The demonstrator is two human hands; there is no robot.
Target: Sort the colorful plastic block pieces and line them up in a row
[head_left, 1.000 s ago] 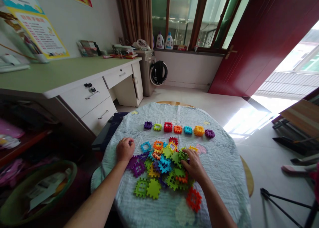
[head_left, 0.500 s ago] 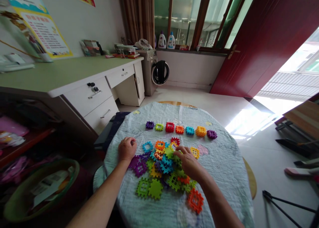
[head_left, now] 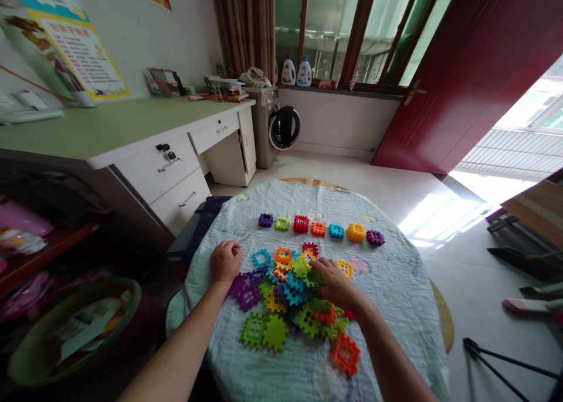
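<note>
My left hand rests on the cloth left of the pile, its fingers curled in; a small dark patch shows by the thumb, and whatever the fist may hold is hidden. Over the pile's right side reaches my right hand, fingers stretched out and touching green interlocking plastic tiles. The pile also has blue tiles, purple tiles and an orange tile. Beyond it, several assembled cubes stand in a row, including a red cube and a yellow cube.
A pale patterned cloth covers the round table. An orange-red tile lies near my right forearm, and a yellow tile right of the hand. A long desk stands at left, a basket below it.
My right hand has shifted slightly among the green tiles, and a bit of red now shows beside its wrist. My left hand keeps its place.
</note>
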